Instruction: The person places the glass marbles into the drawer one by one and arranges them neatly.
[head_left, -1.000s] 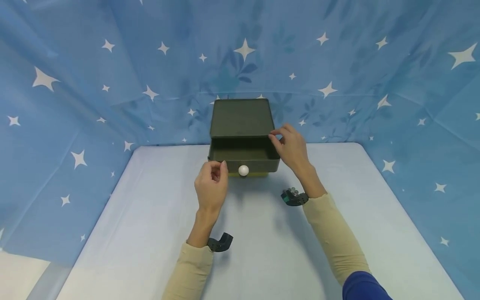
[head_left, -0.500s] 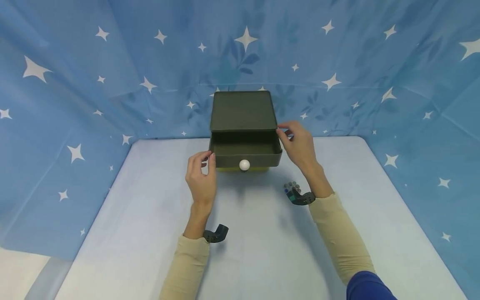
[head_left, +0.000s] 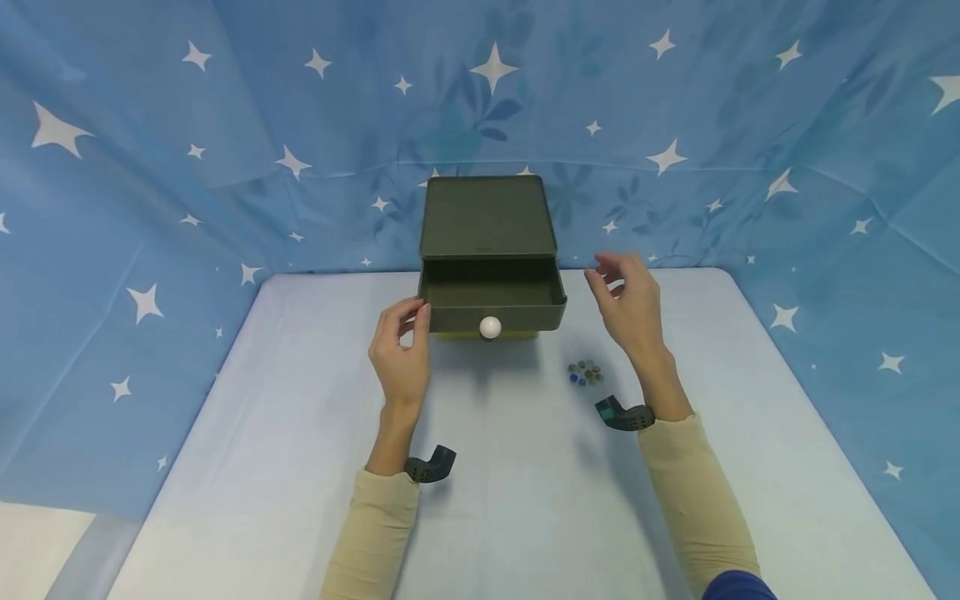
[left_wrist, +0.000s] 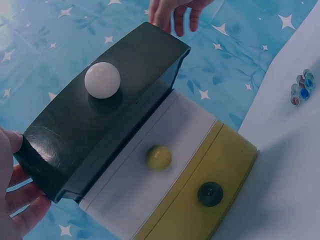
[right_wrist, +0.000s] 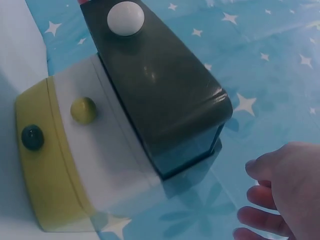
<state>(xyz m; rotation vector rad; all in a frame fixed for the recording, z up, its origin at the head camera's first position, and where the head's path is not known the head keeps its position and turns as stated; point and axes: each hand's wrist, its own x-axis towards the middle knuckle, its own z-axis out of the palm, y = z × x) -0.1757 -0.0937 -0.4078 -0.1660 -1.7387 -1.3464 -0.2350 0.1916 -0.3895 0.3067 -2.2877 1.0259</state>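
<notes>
Head view: I see the left grip (head_left: 401, 357) pinching the dark drawer (head_left: 456, 320) at one corner, best moved level; the right grip (head_left: 632, 307) empty, relaxed.

Olive/white/yellow drawer unit (right_wrist: 112, 130), starred blue backdrop (head_left: 345, 125).
Top drawer (right_wrist: 165, 85) plain dark olive, white knob (right_wrist: 125, 18); middle drawer (right_wrist: 112, 165) plain white, yellow-green knob (left_wrist: 159, 158); bottom drawer (right_wrist: 52, 162) plain yellow, dark green knob (left_wrist: 210, 194). Marbles (left_wrist: 304, 93) mixed: some clear-looking with reddish streaks, some blue. Backdrop print: white four-point stars plus darker blue leaves. Tabletop (head_left: 510, 467) plain white. Left sleeve (head_left: 371, 529) and right sleeve (head_left: 701, 500) both plain beige, blue cloth (head_left: 738, 586) at the right one's lower end. Left wrist mount (head_left: 431, 467) black; right wrist mount (head_left: 628, 417) black with teal patch.
</notes>
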